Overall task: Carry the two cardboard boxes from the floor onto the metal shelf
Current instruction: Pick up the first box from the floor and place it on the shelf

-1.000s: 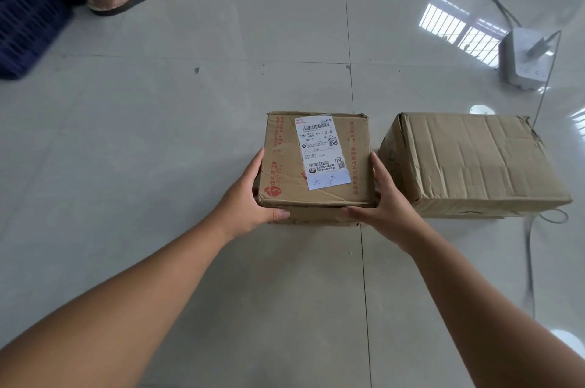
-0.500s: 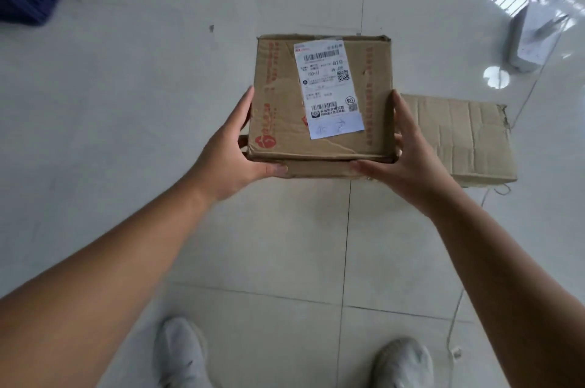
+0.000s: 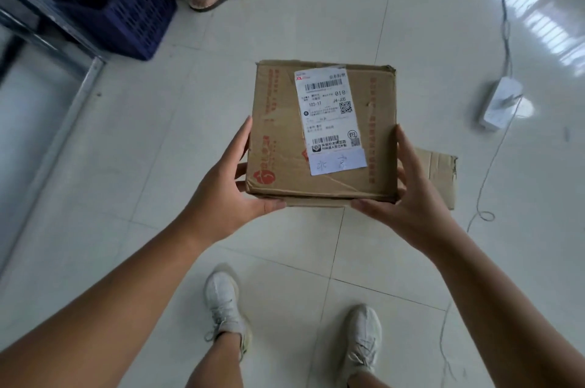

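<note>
1. I held the labelled cardboard box (image 3: 323, 131) in the middle of the frame, lifted clear of the tiled floor (image 3: 133, 140), its top face turned up toward me.
2. My left hand (image 3: 228, 197) clasped the box's left side, thumb along its lower edge and fingers pressed flat against the side.
3. My right hand (image 3: 408, 200) clasped the right side in the same way, thumb at the lower right corner, so both hands were closed on the box.
4. A white shipping label (image 3: 329, 121) with barcodes lay across the box's top, right of centre.
5. The second cardboard box (image 3: 441, 175) lay on the floor, only its right end showing past my right hand, just right of centre.
6. The metal shelf (image 3: 47, 109) ran down the left edge of the frame, with a dark blue crate (image 3: 133, 7) at upper left.
7. My white shoes (image 3: 224, 305) stood at the bottom centre.
8. A white power strip (image 3: 500, 102) and its cable (image 3: 506, 26) sat at the right.
</note>
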`<state>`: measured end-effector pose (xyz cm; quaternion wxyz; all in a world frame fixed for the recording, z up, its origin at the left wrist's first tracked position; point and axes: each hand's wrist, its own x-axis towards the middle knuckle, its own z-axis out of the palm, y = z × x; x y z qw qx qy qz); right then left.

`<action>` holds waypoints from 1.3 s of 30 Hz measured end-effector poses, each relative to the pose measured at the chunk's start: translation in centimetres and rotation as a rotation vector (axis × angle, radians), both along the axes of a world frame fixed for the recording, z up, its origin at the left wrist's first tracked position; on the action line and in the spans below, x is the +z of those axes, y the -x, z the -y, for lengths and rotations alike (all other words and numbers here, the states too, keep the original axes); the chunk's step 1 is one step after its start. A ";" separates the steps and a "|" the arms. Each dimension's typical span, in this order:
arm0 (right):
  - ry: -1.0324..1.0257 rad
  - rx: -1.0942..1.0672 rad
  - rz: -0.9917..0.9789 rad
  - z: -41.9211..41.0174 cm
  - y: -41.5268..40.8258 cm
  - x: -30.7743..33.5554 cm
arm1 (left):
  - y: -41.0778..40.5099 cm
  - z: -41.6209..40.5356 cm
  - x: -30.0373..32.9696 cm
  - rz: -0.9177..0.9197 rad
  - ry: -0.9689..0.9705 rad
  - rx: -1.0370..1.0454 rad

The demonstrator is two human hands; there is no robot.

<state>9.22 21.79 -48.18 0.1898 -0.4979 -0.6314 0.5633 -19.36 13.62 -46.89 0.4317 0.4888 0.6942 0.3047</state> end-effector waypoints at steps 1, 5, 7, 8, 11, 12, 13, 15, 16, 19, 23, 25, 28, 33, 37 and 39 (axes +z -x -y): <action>-0.009 0.011 0.006 -0.1 -0.3 1.0 | -0.4 0.2 1.1 0.000 -0.004 0.012; -0.088 0.071 0.045 -0.9 -1.7 4.4 | -2.3 1.1 4.6 0.019 -0.031 0.069; -0.115 0.109 0.050 -1.3 -1.9 6.3 | -3.1 2.0 6.5 0.035 -0.045 0.113; -0.129 0.135 0.056 -1.3 -1.8 7.3 | -3.3 2.7 7.5 0.040 -0.045 0.142; -0.134 0.215 0.041 -1.1 -0.4 10.6 | -3.1 5.5 11.2 0.046 -0.043 0.258; -0.138 0.255 0.032 -0.8 0.5 12.0 | -2.8 6.7 12.6 0.042 -0.038 0.299; -0.156 0.301 0.024 -0.5 1.6 13.3 | -2.4 8.0 14.1 0.037 -0.036 0.344; -0.181 0.384 0.002 0.4 4.2 15.9 | -1.4 11.1 17.3 0.023 -0.037 0.449; -0.180 0.425 -0.007 1.0 5.8 17.4 | -0.9 12.8 18.9 0.007 -0.034 0.505; -0.200 0.583 -0.015 3.5 11.2 21.5 | 0.6 18.6 23.9 -0.046 -0.016 0.676; -0.165 0.783 -0.116 8.5 18.6 26.9 | 2.5 26.7 30.1 -0.123 -0.023 0.879; -0.151 0.871 -0.160 11.3 21.8 29.7 | 3.2 30.5 33.1 -0.155 -0.049 0.970; -0.144 0.988 -0.204 14.8 26.1 33.8 | 4.2 35.4 36.9 -0.210 -0.113 1.084; -0.191 1.133 -0.260 19.2 31.8 39.5 | 5.6 40.8 41.2 -0.263 -0.234 1.213; -0.228 1.188 -0.325 21.4 34.8 43.9 | 6.8 43.3 44.3 -0.302 -0.304 1.264; -0.276 1.200 -0.355 22.2 35.9 46.4 | 7.6 44.0 46.2 -0.321 -0.334 1.277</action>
